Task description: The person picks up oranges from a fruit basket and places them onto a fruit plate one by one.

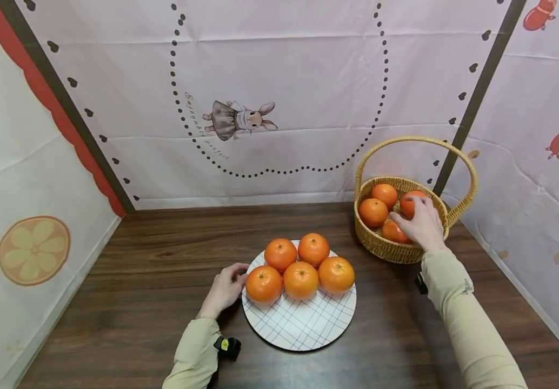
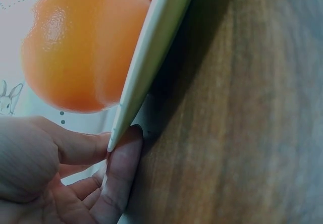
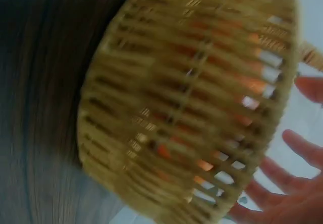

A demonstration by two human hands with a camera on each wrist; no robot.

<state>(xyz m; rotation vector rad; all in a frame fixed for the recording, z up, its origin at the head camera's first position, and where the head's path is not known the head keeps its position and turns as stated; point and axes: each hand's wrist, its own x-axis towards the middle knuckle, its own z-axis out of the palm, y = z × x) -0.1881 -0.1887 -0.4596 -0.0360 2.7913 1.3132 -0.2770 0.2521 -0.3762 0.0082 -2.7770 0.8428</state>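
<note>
My left hand pinches the left rim of a round white plate with a dark grid pattern. In the left wrist view the thumb lies on the plate's top side and a finger is under its edge. Several oranges sit grouped on the plate's far half. My right hand reaches over the wicker basket, thumb and fingers spread above the oranges in it. An orange lies below that hand, and another orange is partly hidden by its fingers.
The basket's tall arched handle rises over the reaching hand. More oranges lie in the basket's left side. Plate and basket stand on a dark wooden table, with printed cloth hanging behind and at both sides.
</note>
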